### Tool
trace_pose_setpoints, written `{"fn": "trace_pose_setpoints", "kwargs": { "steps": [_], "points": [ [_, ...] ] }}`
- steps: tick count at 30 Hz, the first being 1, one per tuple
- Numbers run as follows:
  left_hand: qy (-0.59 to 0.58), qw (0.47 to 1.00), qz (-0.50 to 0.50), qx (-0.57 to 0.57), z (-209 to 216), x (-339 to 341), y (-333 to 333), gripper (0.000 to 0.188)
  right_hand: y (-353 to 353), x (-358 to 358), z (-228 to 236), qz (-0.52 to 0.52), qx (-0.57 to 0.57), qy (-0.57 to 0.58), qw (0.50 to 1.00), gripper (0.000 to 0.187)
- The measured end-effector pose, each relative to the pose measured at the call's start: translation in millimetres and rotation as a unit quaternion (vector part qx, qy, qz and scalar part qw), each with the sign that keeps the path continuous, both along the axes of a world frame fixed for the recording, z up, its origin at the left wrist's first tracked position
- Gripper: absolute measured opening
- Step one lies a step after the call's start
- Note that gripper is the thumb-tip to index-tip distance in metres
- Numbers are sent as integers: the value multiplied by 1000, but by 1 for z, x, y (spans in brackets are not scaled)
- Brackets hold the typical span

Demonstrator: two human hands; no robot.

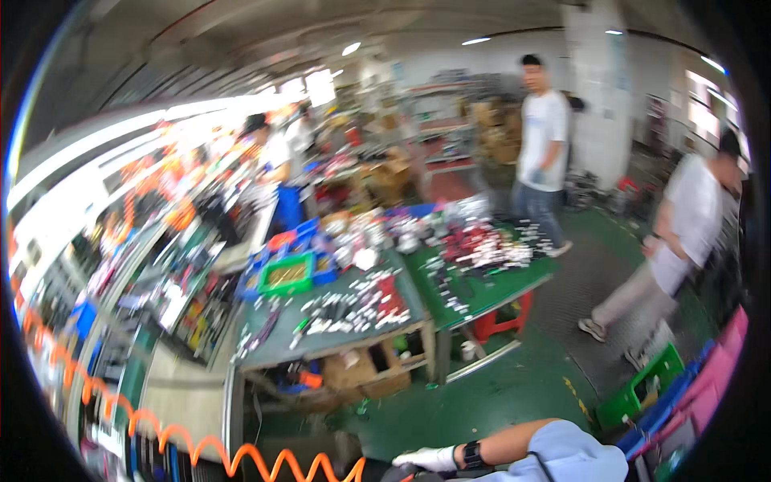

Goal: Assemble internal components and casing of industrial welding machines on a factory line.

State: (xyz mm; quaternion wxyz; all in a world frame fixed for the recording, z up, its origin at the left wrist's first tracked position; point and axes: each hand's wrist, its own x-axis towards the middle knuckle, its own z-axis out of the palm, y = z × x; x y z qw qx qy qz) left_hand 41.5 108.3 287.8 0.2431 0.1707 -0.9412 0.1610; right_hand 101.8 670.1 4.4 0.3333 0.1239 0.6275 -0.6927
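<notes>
Below, right hand: reaching in from the lower right under a pale blue sleeve (562, 454), the right hand (428, 459), white-covered and with a black wristband (472, 454), points left; blur hides its fingers, so I cannot tell whether it is spread, closed or holding anything.
Left hand: outside the view; its state cannot be told.
Orange coiled hose: a springy orange coiled hose (249, 447) runs from the left edge along the bottom, its end near the right hand.
Near table: beyond the hand, a grey-green table (321, 347) carries scattered small white pieces (333, 312), a green rectangular plastic tray (289, 288) of brownish bits, and blue plastic bins (304, 230).
Second table: adjoining on the right, a bright green table (482, 297) bears heaped red and white pieces (498, 253).
People: one person in a white T-shirt (544, 128) stands behind; another in pale trousers (691, 213) is at far right.
</notes>
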Motion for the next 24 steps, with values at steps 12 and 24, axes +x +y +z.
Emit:
{"fn": "trace_pose_setpoints", "kwargs": {
  "steps": [12,24],
  "points": [
    [99,995,-32,5,-30,-6,-32,52,-1,-70,4,-111,-167,-224,954,26],
    [74,995,51,48,-18,-19,-12,47,-131,-285,8,39,-178,-178,967,35]
  ]
}}
